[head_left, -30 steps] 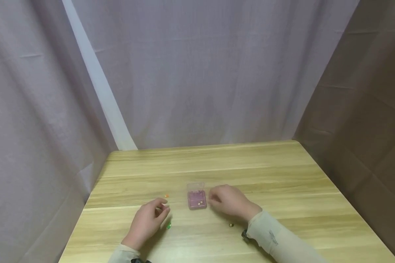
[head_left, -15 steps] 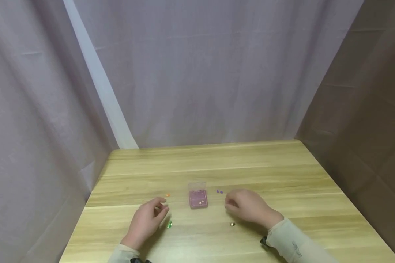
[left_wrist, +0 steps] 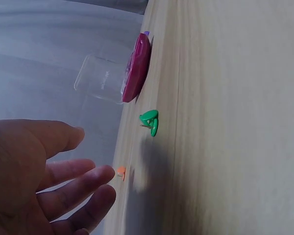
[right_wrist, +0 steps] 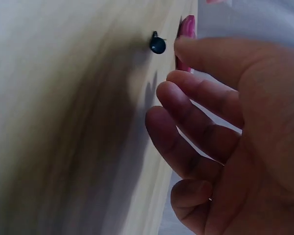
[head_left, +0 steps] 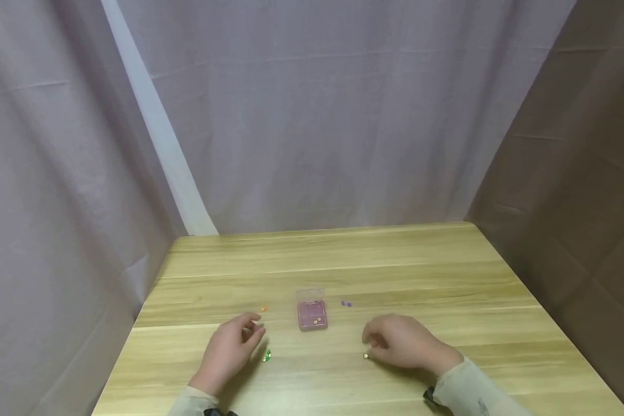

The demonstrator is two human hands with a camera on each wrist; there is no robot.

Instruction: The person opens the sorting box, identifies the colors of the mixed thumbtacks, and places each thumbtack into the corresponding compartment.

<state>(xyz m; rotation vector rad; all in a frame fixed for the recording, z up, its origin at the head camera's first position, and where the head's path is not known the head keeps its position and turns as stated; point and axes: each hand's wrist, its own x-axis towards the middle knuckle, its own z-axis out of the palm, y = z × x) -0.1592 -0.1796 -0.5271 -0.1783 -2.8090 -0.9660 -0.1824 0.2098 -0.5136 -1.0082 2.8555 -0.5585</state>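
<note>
In the head view my left hand (head_left: 230, 346) hovers over the table's left half, fingers loosely bent with nothing between them. Beside it lies a pair of green studs (left_wrist: 150, 119), flat discs with a thin post, like earrings. Smaller orange studs (head_left: 264, 309) lie past its fingertips. My right hand (head_left: 408, 342) holds nothing, its thumb and index tip close to a dark shiny stud pair (right_wrist: 157, 45). Between the hands stands a small pink box (head_left: 312, 325), its clear lid (left_wrist: 103, 79) raised. Two pale gold studs (head_left: 319, 319) lie inside the box.
Two purple studs (head_left: 345, 304) lie right of the box. The wooden table (head_left: 395, 254) reaches back to a grey curtain (head_left: 343, 127), with more curtain along both sides.
My right hand has moved from beside the box rightward and nearer to me, to the dark studs. The purple studs it hid now show. The left hand has barely moved.
</note>
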